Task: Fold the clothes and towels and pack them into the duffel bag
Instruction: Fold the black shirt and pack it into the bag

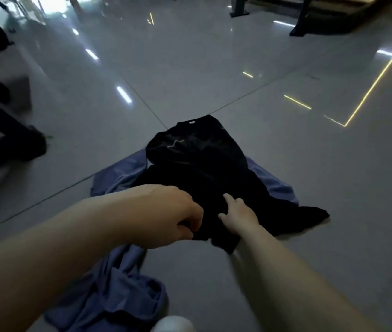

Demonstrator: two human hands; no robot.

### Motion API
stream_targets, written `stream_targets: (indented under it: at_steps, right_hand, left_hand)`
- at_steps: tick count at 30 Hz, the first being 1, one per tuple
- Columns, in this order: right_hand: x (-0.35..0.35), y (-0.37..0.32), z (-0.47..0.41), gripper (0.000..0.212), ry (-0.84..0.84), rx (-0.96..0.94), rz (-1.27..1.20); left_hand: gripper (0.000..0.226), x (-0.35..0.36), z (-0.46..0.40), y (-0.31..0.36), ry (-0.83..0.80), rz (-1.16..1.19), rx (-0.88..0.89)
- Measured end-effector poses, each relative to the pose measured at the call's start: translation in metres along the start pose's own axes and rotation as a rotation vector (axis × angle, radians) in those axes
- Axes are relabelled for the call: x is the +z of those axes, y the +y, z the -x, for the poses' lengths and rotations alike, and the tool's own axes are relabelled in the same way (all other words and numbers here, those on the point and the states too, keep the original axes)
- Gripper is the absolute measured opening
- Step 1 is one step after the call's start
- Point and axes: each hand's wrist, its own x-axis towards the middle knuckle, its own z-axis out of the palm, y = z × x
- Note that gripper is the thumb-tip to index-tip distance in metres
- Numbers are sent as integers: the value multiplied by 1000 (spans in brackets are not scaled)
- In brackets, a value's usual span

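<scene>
A black shirt (197, 159) lies crumpled on the glossy grey floor, collar pointing away from me. Under it and toward me spreads a blue-purple garment (118, 291). My left hand (168, 216) grips the near edge of the black shirt with curled fingers. My right hand (238, 215) holds the same near edge, fingers tucked into the dark fabric. No duffel bag is in view.
Dark equipment frames stand at the left (3, 130) and at the far back right (310, 17). A white rounded object (173, 324) shows at the bottom edge. A lit yellow line (379, 80) runs across the floor tiles at the right.
</scene>
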Motion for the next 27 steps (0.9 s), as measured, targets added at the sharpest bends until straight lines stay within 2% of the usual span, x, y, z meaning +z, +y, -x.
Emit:
stream_targets:
  at_steps: [3,5,8,14,21,24,27]
  right_hand:
    - [22,-9,-20,72,-76,19,-56]
    - [33,-7,-27,58,-86,15,-47]
    - [35,-3,-29,22,105,-25,-50]
    - [-17,-30,4,19,319,-236,-205]
    - [-95,-65,101,17,525,-462,-403]
    - [-124,-65,152,18,586,-527,-465]
    - [-145,-55,202,24,627,-543,-545]
  left_hand:
    - [27,5,3,-5,-46,16,-25]
    - [31,8,3,-8,-87,29,-34]
    - [35,10,6,-13,-100,34,-59]
    - [44,5,12,-14,-59,7,-87]
    - [45,-7,27,-12,299,13,-209]
    - [52,-10,30,-9,484,224,-233]
    - [63,-17,33,8,593,439,-113]
